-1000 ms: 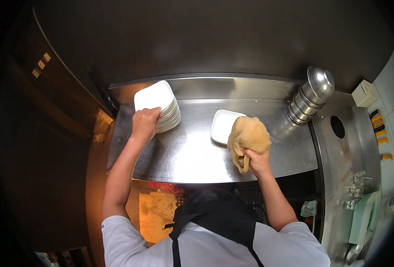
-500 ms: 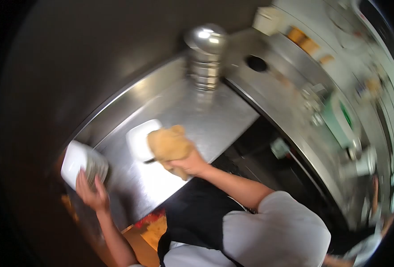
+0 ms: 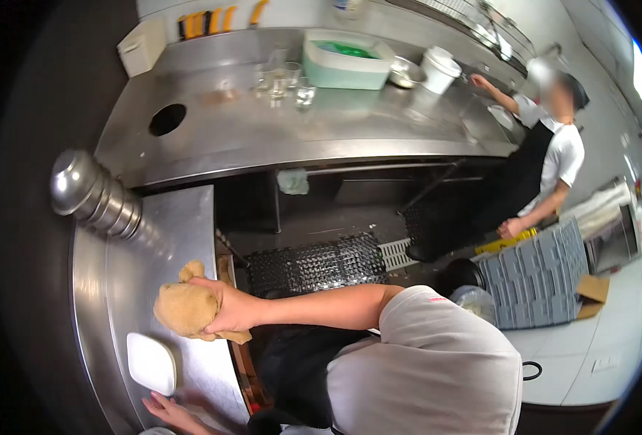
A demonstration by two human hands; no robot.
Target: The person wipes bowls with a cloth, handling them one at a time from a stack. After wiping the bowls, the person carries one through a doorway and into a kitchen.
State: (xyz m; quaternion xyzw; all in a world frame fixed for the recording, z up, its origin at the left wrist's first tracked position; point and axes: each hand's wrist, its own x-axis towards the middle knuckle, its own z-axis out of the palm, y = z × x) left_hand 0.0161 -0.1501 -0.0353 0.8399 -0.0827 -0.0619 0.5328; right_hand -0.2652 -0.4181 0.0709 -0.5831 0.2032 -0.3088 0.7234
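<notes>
My right hand [image 3: 232,308] grips a bunched tan cloth [image 3: 185,312] over the steel counter. Just below the cloth in view, a white rounded-square plate [image 3: 151,365] lies on the counter. Close to the plate's near edge is my left hand [image 3: 167,410], its fingers stretched out and nothing in them. At the very bottom of the view, a sliver of a white dish [image 3: 158,431] shows, the remainder cut off by the frame.
A column of stacked steel containers [image 3: 100,194] stands at the counter's far end. Across the aisle, a long steel counter [image 3: 248,138] has a round hole, glasses [image 3: 285,83], a pale green tub [image 3: 346,61] and a white bucket [image 3: 438,70]. A person [image 3: 553,145] stands at its right; grey crates [image 3: 535,275] are nearer.
The view has swung right, bringing the far counter and the person into sight. My left hand has come off the plate stack and is near the single plate. My right hand still holds the cloth.
</notes>
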